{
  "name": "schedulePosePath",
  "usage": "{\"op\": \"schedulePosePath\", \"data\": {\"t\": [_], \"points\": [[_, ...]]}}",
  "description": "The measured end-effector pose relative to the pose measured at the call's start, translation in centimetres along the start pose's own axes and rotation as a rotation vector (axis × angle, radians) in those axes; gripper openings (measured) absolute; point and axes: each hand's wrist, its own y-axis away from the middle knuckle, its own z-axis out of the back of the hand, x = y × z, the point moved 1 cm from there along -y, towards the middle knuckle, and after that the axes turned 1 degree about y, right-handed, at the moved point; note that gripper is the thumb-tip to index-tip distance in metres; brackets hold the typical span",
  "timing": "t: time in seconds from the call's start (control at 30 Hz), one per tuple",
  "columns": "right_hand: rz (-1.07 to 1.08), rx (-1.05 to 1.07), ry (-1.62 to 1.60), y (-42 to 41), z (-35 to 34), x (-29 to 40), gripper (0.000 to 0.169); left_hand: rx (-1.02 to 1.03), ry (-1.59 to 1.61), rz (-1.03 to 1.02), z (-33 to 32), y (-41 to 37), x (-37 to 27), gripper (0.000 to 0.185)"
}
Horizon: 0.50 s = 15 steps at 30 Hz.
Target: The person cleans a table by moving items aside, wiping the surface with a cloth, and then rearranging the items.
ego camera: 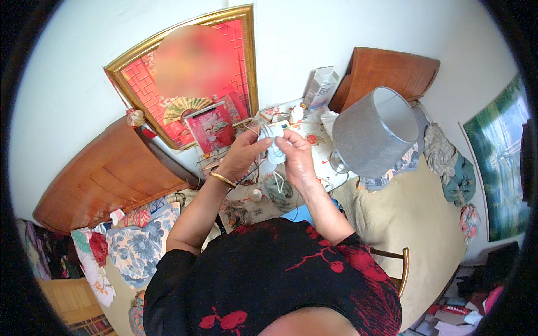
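Note:
Both hands meet over the table at the centre of the view, on a small pale blue and white object. My left hand, below a gold bangle, pinches its left side together with loops of thin white cord. My right hand grips its right side between thumb and bent fingers. A loop of the white cord hangs down beneath the hands. Fingers hide much of the object, so I cannot tell exactly what it is.
A grey-shaded table lamp stands right of the hands. Behind them are a white bottle, a tall box and a red photo frame. A larger gold-framed picture leans at the wall. Beds with wooden headboards flank the cluttered table.

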Motion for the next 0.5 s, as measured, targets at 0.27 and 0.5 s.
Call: {"op": "schedulePosePath", "data": {"t": [0.27,0.5], "points": [[0.127,-0.058,0.848,-3.9,1.9,2.2,0.022,-0.001,0.147,0.050,0.6,-3.1,-1.1,0.030],[-0.210,0.153,0.771,-6.1,2.1,5.3,0.016,0.071,0.046,0.136,1.2,-5.8,-1.7,0.031]]}}
